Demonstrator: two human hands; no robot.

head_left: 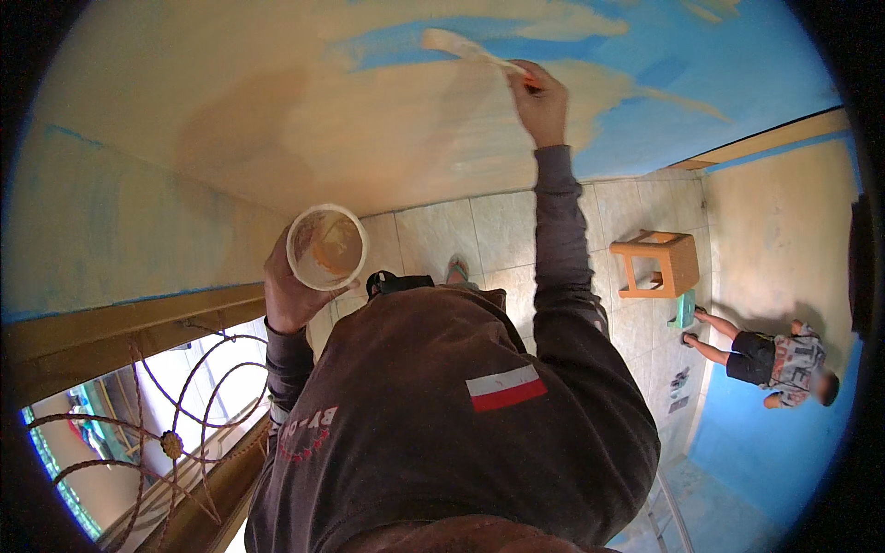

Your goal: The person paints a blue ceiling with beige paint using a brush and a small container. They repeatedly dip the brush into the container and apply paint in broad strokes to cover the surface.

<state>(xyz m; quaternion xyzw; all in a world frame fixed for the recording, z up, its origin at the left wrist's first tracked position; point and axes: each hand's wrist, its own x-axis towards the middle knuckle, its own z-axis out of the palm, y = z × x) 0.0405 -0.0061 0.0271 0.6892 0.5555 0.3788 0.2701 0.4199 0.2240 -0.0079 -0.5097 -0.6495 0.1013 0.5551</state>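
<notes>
My left hand (284, 276) is closed round a white round tub (327, 247) with cream paint in it, held at waist height left of my body. My right hand (539, 101) grips a paintbrush (444, 42), its pale, paint-covered head against the wall (369, 120) in front of me. The wall shows patchy cream strokes over blue. Shadows fall on the wall to the left of the brush.
A wooden stool (673, 263) and a green object (684, 309) stand on the tiled floor (498, 230) at right. Beyond them is another person (774, 359) by the side wall. A window with a twisted metal grille (171, 445) is at lower left; metal rails (668, 511) show at lower right.
</notes>
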